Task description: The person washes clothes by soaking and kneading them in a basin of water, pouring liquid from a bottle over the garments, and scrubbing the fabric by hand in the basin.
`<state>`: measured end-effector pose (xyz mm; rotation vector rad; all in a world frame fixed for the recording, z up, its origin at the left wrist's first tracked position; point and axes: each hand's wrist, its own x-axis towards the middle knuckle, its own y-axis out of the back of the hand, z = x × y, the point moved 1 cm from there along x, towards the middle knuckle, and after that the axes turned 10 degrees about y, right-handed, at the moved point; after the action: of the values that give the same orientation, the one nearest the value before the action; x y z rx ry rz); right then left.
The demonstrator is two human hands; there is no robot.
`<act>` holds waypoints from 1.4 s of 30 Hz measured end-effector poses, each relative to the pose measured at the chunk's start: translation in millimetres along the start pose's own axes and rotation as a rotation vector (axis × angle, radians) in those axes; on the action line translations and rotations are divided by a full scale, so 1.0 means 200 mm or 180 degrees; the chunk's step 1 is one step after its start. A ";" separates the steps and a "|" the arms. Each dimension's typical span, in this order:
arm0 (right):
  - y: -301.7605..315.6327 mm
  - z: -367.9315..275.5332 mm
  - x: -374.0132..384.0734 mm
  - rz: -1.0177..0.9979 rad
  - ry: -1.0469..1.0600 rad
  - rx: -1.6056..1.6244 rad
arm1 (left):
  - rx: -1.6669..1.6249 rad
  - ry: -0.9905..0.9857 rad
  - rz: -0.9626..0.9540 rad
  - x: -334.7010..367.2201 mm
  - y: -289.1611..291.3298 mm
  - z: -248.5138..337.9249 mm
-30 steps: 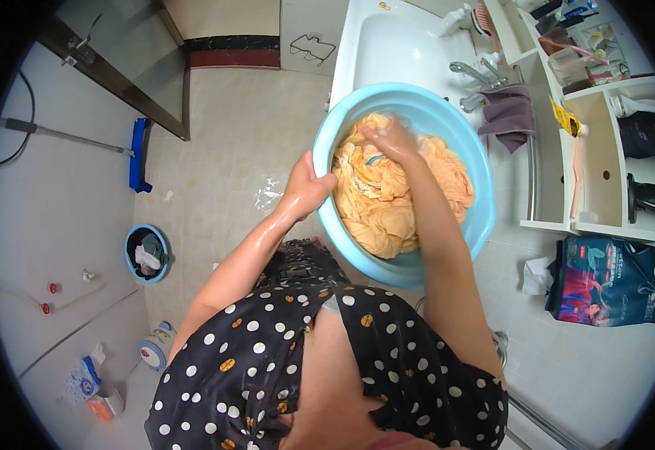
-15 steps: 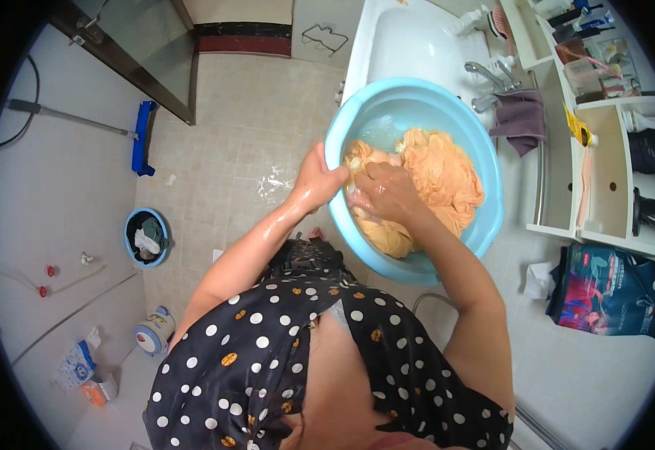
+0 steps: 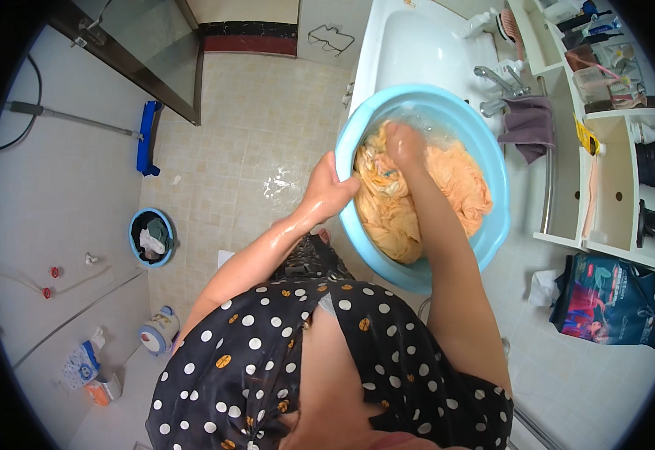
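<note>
Since half a second earlier the right hand [image 3: 404,144] had pushed farther across the basin, from the near-left part of the cloth toward the far rim, while the left hand [image 3: 326,191] had stayed put on the edge. There it was: left fingers curled over the left rim of the light blue basin [image 3: 492,232], thumb outside, gripping the wet plastic, likely to steady the tub against the shove of the other arm. The right hand was closed into a loose fist and pressed down into the orange cloth [image 3: 447,187], knuckles up; whether it had a fold pinched inside, I could not tell. The cloth lay bunched and soaked inside the basin, filling most of it, with a patch of soapy water at the far side. Both forearms shone wet.

The basin sat on the near end of a white sink [image 3: 417,45], just near of the chrome tap [image 3: 496,79]. A purple cloth [image 3: 528,127] hung to the right of the tap, beside white shelves [image 3: 605,172]. A dark detergent bag [image 3: 608,300] stood on the floor at right. The beige tiled floor [image 3: 252,127] held a small blue bin [image 3: 151,238] at left and a blue-headed mop [image 3: 146,139] farther off.
</note>
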<state>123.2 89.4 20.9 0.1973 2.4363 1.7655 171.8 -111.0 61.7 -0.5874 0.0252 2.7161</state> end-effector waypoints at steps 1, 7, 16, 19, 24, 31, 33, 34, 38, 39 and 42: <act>-0.02 0.07 0.03 -0.0004 -0.0018 0.0001 | 0.0006 0.0010 -0.0014 -0.01 -0.01 0.02; 0.02 0.17 0.05 -0.0100 -0.0768 -0.0199 | 0.0170 0.0093 -0.0124 0.02 -0.01 0.02; 0.29 -0.14 -0.56 0.0144 0.2561 -0.0260 | -0.0238 0.0124 -0.0183 0.00 -0.01 0.02; 0.21 -0.18 -0.52 0.0181 0.2560 -0.0400 | -0.0195 -0.0083 -0.0166 0.00 -0.01 0.00; 0.07 -0.19 -0.36 0.0246 0.2044 -0.0474 | -0.0022 0.0055 -0.0180 -0.03 -0.01 0.05; -0.02 0.04 -0.02 -0.0357 -0.0079 0.0093 | -0.0002 0.0099 -0.0152 -0.03 0.00 0.04; 0.00 0.17 0.05 -0.0228 -0.0409 0.0316 | -0.0059 0.0081 -0.0211 -0.04 0.00 0.08; 0.01 0.25 0.07 -0.0268 -0.0554 0.0216 | -0.0135 0.0100 -0.0264 -0.06 -0.01 0.09; 0.07 0.32 0.07 -0.0090 -0.0596 -0.0172 | -0.0324 -0.0024 -0.0219 -0.08 0.00 0.07; 0.09 0.32 0.07 -0.0011 -0.0843 0.0028 | -0.0187 0.0072 -0.0266 -0.08 0.01 0.09; 0.16 0.24 -0.05 -0.0149 -0.1094 0.0549 | 0.0033 0.0171 -0.0347 -0.03 0.01 0.07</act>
<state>142.0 142.6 35.9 0.4190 2.3165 1.3690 171.1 -113.4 76.2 -0.6397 0.0205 2.5932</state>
